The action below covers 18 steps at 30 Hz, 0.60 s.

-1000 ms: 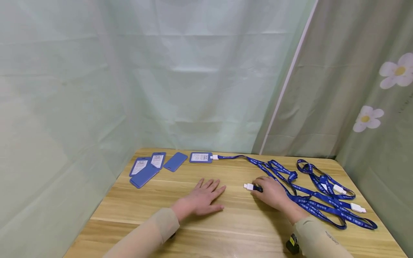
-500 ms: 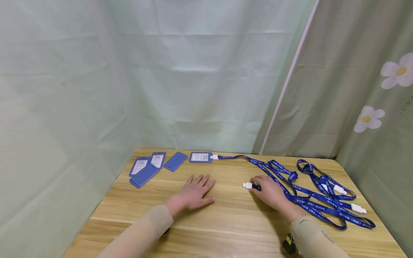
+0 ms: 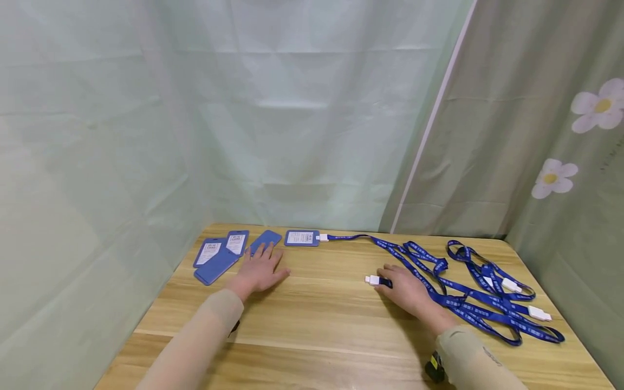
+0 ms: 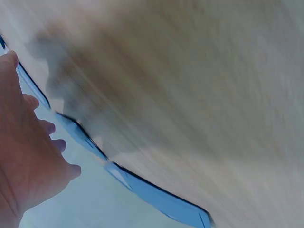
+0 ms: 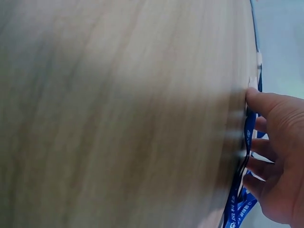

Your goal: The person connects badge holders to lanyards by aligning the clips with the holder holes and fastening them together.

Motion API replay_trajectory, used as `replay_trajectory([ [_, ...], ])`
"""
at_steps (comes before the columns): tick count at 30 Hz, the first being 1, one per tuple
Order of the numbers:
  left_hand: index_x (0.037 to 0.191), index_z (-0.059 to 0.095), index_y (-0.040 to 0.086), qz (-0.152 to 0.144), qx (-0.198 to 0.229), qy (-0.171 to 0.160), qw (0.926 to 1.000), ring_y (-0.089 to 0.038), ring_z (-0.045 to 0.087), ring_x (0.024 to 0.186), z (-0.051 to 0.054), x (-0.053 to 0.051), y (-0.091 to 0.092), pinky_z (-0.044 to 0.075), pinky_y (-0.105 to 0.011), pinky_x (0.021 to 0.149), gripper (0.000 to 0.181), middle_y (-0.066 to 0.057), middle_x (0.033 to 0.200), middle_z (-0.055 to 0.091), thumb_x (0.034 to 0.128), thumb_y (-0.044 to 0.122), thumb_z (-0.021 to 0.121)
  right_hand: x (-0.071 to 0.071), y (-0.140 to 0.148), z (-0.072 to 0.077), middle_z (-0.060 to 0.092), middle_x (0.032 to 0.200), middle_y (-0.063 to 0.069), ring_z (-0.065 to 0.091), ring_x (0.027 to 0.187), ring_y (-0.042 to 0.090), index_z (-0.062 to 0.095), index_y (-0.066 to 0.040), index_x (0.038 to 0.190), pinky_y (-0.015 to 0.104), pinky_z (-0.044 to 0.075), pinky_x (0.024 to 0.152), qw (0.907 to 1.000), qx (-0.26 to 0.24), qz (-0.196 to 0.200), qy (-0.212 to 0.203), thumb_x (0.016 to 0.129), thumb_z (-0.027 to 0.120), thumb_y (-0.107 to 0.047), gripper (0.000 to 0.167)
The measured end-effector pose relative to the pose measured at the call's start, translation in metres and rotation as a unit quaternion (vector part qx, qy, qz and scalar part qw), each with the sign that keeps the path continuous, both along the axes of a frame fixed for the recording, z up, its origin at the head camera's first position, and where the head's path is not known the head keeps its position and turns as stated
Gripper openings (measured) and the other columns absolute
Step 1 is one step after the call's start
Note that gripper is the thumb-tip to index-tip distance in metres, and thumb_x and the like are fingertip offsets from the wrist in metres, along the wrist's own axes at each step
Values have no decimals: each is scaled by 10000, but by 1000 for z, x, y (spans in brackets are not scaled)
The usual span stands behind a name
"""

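Observation:
In the head view my left hand (image 3: 260,271), fingers spread, reaches to the near end of a face-down blue badge holder (image 3: 267,239). Its fingertips overlap the holder; contact cannot be told. My right hand (image 3: 405,290) pinches the end of a blue lanyard (image 5: 249,128) just behind its white plastic clip (image 3: 373,280), which points left. Behind the hands lies another badge holder (image 3: 301,238) with a printed card, joined by a white clip to a second lanyard (image 3: 348,237). The left wrist view catches my left hand (image 4: 28,161) above the table.
Several blue badge holders (image 3: 216,266) overlap at the table's left back. Tangled blue lanyards (image 3: 480,314) with white clips (image 3: 539,313) spread over the right side. Pale curtains (image 3: 302,119) stand behind the wooden table (image 3: 312,336) and along its sides.
My left hand has moved left and away from me, from the middle of the table to the face-down badge holder. The right hand keeps its pinch on the lanyard, nearly still.

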<state>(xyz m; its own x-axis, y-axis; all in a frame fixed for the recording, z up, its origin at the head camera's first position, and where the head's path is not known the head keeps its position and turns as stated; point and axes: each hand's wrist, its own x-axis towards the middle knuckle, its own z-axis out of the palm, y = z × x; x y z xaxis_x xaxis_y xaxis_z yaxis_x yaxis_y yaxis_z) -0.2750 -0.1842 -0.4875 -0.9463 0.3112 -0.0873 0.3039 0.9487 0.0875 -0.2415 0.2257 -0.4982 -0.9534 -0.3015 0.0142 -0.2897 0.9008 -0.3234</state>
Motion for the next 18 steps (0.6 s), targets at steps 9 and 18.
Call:
replay_trajectory([
  [9,1621,304,109,547,-61,-262,9981,-491,140,1517,6,-3,-15,32,-706,1177,754,-266,1656,192,1049,593,395,-2,-5,1,643,1339,165,587,1241,386,696,-107,1283,567,457,1036,9999,-86,-24,147,948,746,-367,428],
  [18,1611,312,70,724,-50,-267,9970,-498,163,1508,5,-2,-16,41,-712,1173,775,-285,1644,209,1049,598,391,-2,-5,0,714,1174,84,645,1142,322,735,-129,1194,566,411,1088,9984,-393,18,413,933,777,-296,313],
])
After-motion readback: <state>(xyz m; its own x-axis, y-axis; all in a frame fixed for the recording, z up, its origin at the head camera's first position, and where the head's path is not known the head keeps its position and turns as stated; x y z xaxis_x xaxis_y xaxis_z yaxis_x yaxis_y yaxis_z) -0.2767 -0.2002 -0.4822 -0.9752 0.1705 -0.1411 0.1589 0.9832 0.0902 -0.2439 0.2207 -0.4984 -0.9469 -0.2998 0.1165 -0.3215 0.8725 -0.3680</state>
